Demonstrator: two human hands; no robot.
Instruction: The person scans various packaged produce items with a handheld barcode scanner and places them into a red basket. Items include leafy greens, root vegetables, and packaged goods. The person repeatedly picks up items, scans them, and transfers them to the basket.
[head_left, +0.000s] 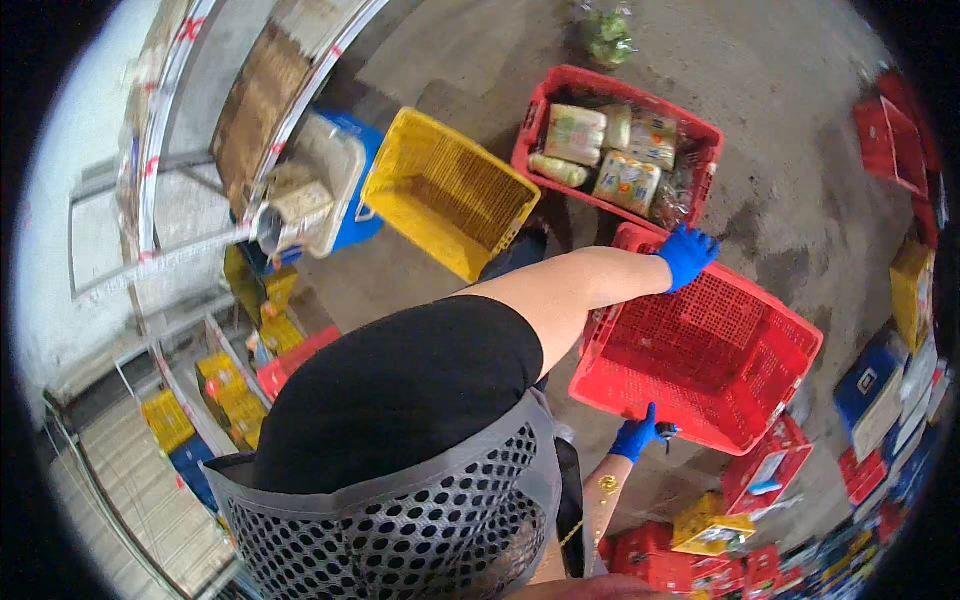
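Note:
A red perforated plastic crate (697, 352) with nothing visible inside lies before me, tilted in view. My left hand (686, 259), in a blue glove, grips its upper rim, fingers over the edge. At the opposite side my right hand (636, 439), also blue-gloved, holds the crate's lower edge; its fingers are partly hidden. A small black object (666, 430) is at that hand; whether it is worn or held, I cannot tell. Just beyond my left hand, a second red crate (525, 124) holds wrapped packs of pale vegetables (576, 135) and clear plastic.
An empty yellow crate (450, 195) stands left of the filled crate, beside a blue-and-white bin (360, 187). Leafy greens in clear wrap (611, 37) lie on the concrete floor. More red, yellow and blue crates line the right and lower edges. Shelving with yellow bins (232, 390) stands lower left.

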